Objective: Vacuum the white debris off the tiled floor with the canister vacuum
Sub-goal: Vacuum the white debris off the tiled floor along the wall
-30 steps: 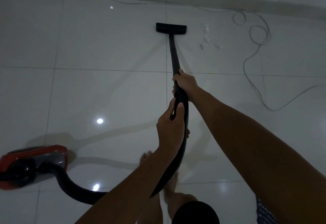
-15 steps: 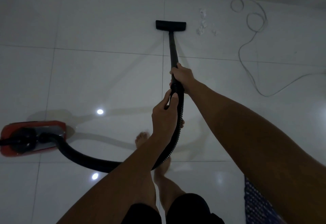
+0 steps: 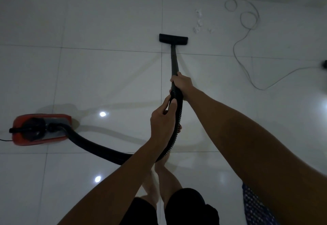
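From the head camera, your right hand (image 3: 182, 85) is wrapped around the black rigid vacuum wand (image 3: 174, 60) where it joins the ribbed black hose (image 3: 99, 147), fingers curled tight round it. Your left hand (image 3: 162, 118) grips the hose just behind, thumb lying along its top. The flat black floor nozzle (image 3: 173, 38) sits on the glossy white tiled floor (image 3: 106, 30) ahead of you, close to a tile joint. The scattered white debris (image 3: 199, 23) lies beyond the nozzle and to its right, near it but not touching. The red canister vacuum body (image 3: 40, 129) rests on the floor at your left, the hose curving from it to your hands. A thin pale looped cord (image 3: 247, 21) trails along the floor to the right of the debris.
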